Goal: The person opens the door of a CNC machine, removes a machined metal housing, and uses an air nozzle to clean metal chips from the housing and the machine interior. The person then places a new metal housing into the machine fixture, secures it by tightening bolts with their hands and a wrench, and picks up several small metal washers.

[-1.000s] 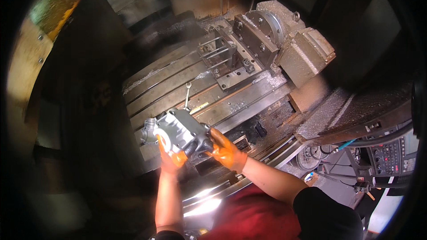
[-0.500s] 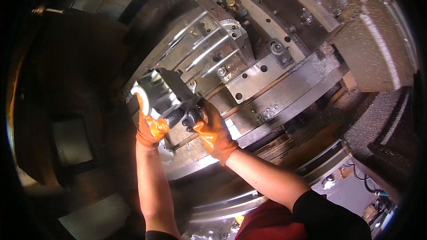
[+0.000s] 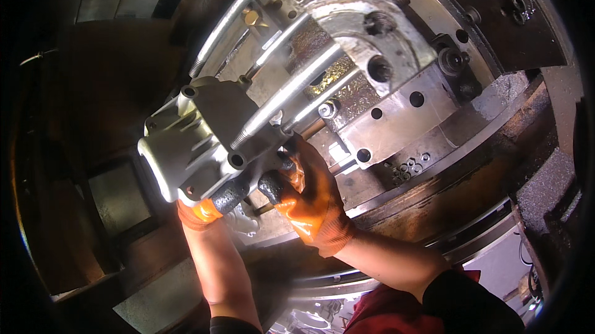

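A grey cast metal housing (image 3: 223,108) with ribs, a pale rim and bolt holes at its corners is held between my gloved hands. My left hand (image 3: 207,207), in an orange glove with black fingertips, grips its lower edge from below, most fingers hidden. On the housing's right side my right hand (image 3: 313,204) has its fingers curled against it. Long steel rods with threaded ends (image 3: 288,95) stick out from a steel fixture block (image 3: 365,30). One rod's tip overlaps the housing near a corner hole; whether it touches cannot be told.
The fixture's flat plate (image 3: 396,117) has several holes and is bolted down at a clamp bolt (image 3: 450,60). Loose nuts (image 3: 409,167) lie by the plate. A brass-coloured bolt (image 3: 253,18) stands behind the rods. Metal chips lie around the block. Dark machine walls (image 3: 118,197) rise at left.
My view has come closer to the fixture. Both hands have brought the housing up to the rods' threaded ends, which were apart from it before.
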Tool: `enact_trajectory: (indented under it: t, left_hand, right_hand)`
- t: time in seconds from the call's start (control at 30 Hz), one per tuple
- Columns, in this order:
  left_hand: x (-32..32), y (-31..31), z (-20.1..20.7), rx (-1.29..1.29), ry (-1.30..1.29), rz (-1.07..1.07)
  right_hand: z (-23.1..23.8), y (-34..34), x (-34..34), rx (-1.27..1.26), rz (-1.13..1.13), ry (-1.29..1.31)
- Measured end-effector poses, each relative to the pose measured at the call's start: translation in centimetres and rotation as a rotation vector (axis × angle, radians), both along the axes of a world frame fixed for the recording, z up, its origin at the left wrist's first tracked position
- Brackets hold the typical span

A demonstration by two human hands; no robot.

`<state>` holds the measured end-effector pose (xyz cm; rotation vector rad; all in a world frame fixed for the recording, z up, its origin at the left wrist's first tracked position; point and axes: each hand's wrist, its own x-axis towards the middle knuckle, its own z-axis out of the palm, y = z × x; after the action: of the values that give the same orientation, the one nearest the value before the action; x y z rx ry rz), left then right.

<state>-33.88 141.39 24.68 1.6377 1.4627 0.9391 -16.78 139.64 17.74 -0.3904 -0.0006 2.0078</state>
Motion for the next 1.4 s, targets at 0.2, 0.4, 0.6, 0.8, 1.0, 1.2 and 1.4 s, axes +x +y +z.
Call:
enact_trajectory:
  t: [0.2,0.4,0.6,0.8,1.0,1.2,1.4]
  left_hand:
    - [-0.3,0.4,0.4,-0.010,0.053,-0.010]
    - [-0.5,0.9,1.1,-0.018,0.092,-0.020]
    - [0.0,1.2,1.8,-0.038,0.152,-0.021]
    - [0.5,1.6,1.6,-0.033,-0.014,-0.049]
    - [1.7,1.8,1.9,-0.034,-0.125,0.060]
    - [3.6,3.1,2.9,-0.129,-0.206,0.080]
    - [2.7,2.7,1.7,-0.052,-0.214,-0.042]
  right_hand:
    - [0.5,0.1,-0.2,-0.006,0.004,-0.124]
    - [1.8,0.7,0.4,-0.018,-0.085,0.014]
    - [2.3,0.7,0.7,-0.031,-0.146,0.096]
    - [2.3,0.6,0.8,-0.012,-0.083,-0.017]
    - [1.3,0.2,0.4,0.065,-0.054,-0.164]
    - [1.9,1.0,0.9,0.073,-0.041,-0.165]
    - [2.2,-0.1,2.7,0.128,0.100,-0.237]
